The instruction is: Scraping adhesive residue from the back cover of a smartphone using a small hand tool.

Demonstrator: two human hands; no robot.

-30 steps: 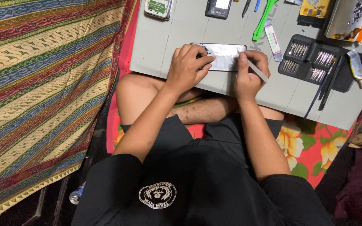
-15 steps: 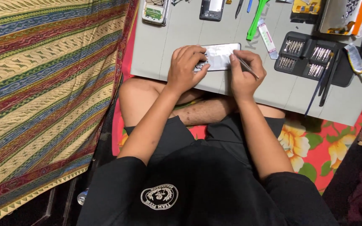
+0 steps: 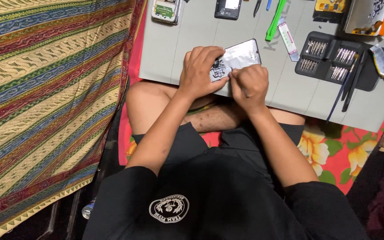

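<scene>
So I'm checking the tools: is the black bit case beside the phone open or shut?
Open. The black bit case lies flat on the grey mat, with rows of metal bits uncovered.

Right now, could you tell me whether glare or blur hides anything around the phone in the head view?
Head view: soft sheen on the phone panel, no detail lost; left hand and right hand sharp; grey mat evenly lit; bit set readable.

Two hands at centre: left hand (image 3: 199, 71) and right hand (image 3: 250, 84), both on one phone (image 3: 242, 54). At twelve o'clock, two more opened handsets: a white one (image 3: 166, 10) and a black one (image 3: 227, 8). One green pry tool (image 3: 275, 20). At two o'clock, one bit case (image 3: 334, 60), two tweezers (image 3: 345, 86). One grey mat (image 3: 174, 49).
</scene>
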